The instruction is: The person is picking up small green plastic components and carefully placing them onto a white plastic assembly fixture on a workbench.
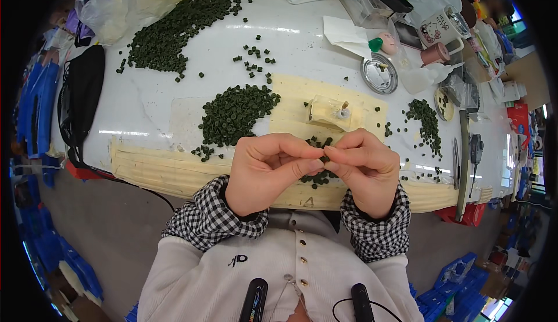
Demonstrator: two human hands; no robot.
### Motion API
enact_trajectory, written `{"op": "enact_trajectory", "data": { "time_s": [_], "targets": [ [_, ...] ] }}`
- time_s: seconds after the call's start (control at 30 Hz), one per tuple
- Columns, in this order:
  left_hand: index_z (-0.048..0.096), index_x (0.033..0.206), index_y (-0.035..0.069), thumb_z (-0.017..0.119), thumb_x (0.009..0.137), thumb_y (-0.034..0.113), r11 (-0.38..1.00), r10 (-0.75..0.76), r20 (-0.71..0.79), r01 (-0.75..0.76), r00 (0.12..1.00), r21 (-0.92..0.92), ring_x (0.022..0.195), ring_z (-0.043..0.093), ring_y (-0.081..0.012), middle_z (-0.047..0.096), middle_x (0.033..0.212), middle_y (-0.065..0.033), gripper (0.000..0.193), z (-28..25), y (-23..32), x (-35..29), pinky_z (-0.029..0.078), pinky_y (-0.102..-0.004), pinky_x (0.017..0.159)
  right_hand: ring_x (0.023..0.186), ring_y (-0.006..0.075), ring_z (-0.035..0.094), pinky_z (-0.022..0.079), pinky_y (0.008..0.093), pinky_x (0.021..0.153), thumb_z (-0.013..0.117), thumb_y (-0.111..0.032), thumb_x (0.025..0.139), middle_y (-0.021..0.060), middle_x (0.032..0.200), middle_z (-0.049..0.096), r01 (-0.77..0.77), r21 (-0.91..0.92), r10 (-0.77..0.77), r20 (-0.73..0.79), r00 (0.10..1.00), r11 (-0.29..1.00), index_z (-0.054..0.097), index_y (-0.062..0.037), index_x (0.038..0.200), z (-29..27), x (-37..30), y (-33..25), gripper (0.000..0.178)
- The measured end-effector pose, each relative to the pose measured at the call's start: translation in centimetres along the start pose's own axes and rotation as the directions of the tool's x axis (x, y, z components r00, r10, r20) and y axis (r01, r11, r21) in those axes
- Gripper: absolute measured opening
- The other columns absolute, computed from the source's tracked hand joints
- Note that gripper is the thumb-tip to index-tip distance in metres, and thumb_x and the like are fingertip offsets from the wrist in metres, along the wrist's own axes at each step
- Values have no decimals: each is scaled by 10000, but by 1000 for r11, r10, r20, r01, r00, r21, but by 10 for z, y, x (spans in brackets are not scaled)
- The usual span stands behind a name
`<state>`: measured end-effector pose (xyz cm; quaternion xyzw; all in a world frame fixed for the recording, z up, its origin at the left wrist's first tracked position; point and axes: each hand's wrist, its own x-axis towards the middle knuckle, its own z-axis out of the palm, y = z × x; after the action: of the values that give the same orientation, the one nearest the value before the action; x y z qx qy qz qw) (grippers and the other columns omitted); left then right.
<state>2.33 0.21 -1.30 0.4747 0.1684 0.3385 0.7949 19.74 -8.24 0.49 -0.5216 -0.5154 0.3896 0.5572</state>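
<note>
My left hand [261,171] and my right hand [367,168] meet at the table's near edge, thumbs and forefingers pinched together. Between the fingertips is a small dark green piece [324,159], mostly covered by them. More such pieces [318,179] lie just below and behind the fingers. Beyond the hands stands a cream-coloured block [326,114] with a short upright peg [343,111]. To the left of it sits a heap of small dark green cupped pieces [235,114]. A smaller heap [424,121] lies to the right.
A larger green heap [168,37] spreads at the far left beside plastic bags [119,5]. A black face mask [81,98] lies at the left edge. On the right are a round metal dish [379,73], a white mug [443,30], tweezers [456,162] and a clear box [363,2].
</note>
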Motion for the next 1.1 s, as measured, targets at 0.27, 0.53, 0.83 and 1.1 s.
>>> {"op": "enact_trajectory", "data": {
  "time_s": [0.27,0.53,0.83,1.1],
  "targets": [
    [705,959,-4,669,804,-80,928,196,-5,-184,981,324,820,655,-151,692,881,-111,176,5,3,0,508,-248,714,832,111,623,494,209,708,689,74,798,72,965,627,-124,308,130,0,992,943,698,8,1006,3,0,4,219],
    [708,956,0,672,797,-89,921,228,-43,-202,973,333,810,648,-143,689,882,-106,186,5,1,0,502,-243,711,876,135,638,514,225,744,672,92,802,95,992,623,-71,264,82,-31,996,962,694,17,968,5,0,3,184],
    [686,979,-14,670,814,-78,923,254,-73,-219,964,318,835,634,-131,678,915,-98,178,0,-2,0,495,-234,724,890,138,621,503,222,750,662,71,817,99,1061,604,170,-103,-171,1,985,980,690,-26,1092,11,-1,-2,293],
    [647,1018,-37,644,847,-71,958,226,-105,-201,968,205,878,625,-103,664,965,-87,175,1,-4,0,507,-211,756,893,150,627,510,227,746,662,77,811,113,1069,610,204,-203,-207,6,978,958,680,-21,1110,11,-1,-2,315]
  ]
}}
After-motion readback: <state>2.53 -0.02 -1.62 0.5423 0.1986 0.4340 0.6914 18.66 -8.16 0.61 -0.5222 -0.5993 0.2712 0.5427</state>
